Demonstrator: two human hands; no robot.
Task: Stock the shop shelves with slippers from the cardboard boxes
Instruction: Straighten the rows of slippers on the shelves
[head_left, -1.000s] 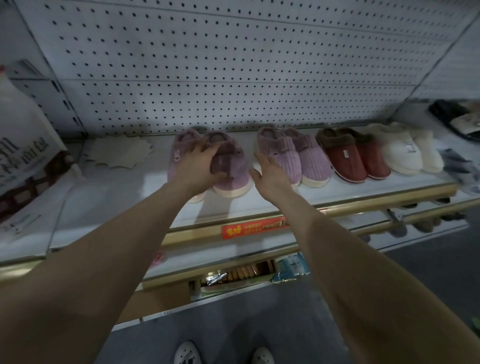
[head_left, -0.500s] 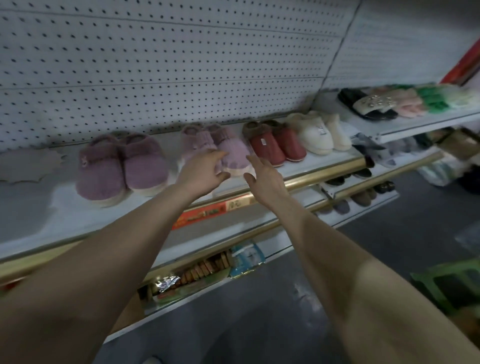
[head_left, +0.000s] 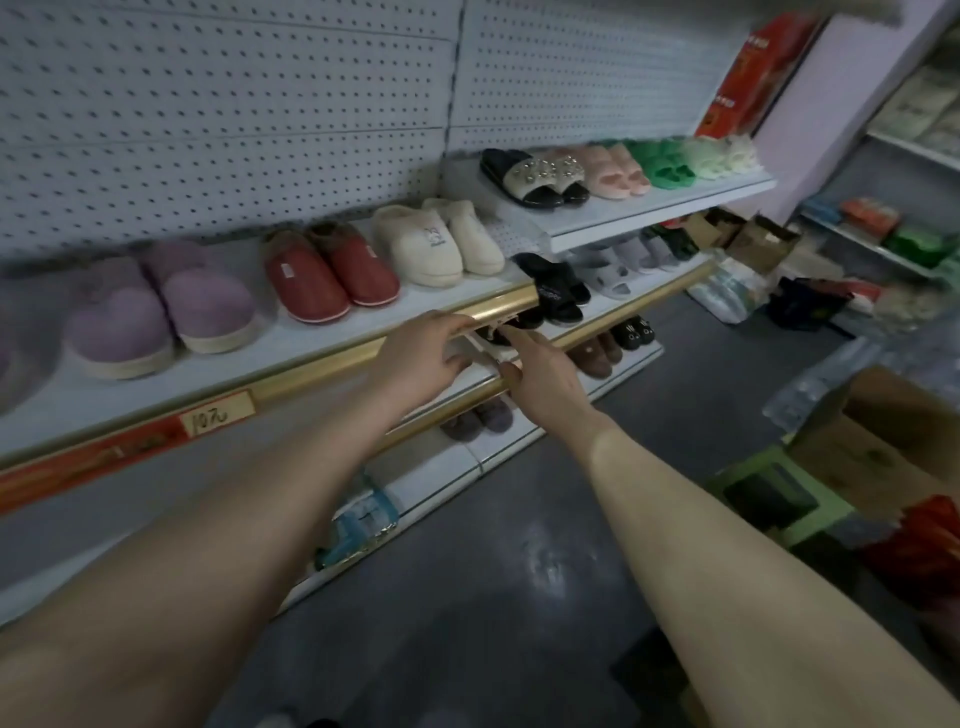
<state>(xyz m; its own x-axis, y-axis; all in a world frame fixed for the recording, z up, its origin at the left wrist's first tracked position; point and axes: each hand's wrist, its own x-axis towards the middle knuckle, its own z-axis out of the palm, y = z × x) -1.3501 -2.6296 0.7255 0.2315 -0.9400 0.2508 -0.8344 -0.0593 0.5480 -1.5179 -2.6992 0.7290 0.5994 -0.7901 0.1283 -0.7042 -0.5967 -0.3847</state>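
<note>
A pair of purple plush slippers (head_left: 161, 312) sits on the white shelf (head_left: 311, 340) with a gold front edge. To their right stand a red pair (head_left: 330, 273) and a cream pair (head_left: 439, 241). Both my arms reach out in front of the shelf's right end. My left hand (head_left: 421, 358) hovers with loosely curled fingers and holds nothing. My right hand (head_left: 543, 371) is beside it with fingers extended, also empty. A cardboard box (head_left: 878, 447) stands at the right on a green stool.
A second shelf (head_left: 660, 202) to the right carries black, pink and green sandals. Lower shelves hold dark and grey slippers (head_left: 558, 291). More boxes and bags (head_left: 758, 244) lie on the dark floor near the far wall. A red price strip (head_left: 104, 454) runs along the shelf edge.
The view has swung to the right. Both hands left the purple slippers and moved right along the shelf, now in front of its right end, empty.
</note>
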